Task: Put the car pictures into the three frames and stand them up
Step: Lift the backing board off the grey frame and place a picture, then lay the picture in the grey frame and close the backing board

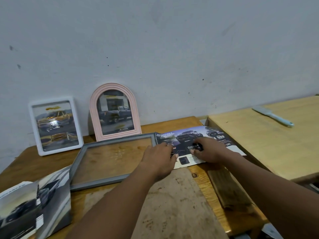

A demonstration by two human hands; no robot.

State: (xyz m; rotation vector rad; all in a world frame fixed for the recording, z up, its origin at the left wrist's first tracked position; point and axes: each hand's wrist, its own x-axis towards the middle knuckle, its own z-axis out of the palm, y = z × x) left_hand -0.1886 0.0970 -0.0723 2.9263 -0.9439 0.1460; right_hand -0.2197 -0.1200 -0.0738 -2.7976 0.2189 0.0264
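Head view, looking down at two bare hands on a wooden table (172, 204). Both hands rest flat on a car brochure page (193, 140), fingers spread and pressing down on the paper, gripping nothing. The left hand (159, 159) covers the page's left part, just beside a grey frame (96, 181); the right hand (209, 150) lies on its middle. The grey frame lies flat with no picture in it, the table showing through, its right edge touching the page. Behind it, against the wall (172, 49), stand a pink arched frame (114, 112) holding a dark pickup picture and, to its left, a white frame (54, 125) holding a yellow pickup picture. An open car brochure (32, 207) lies at the near left. A pale blue tool (272, 116) rests on the neighbouring table at right.
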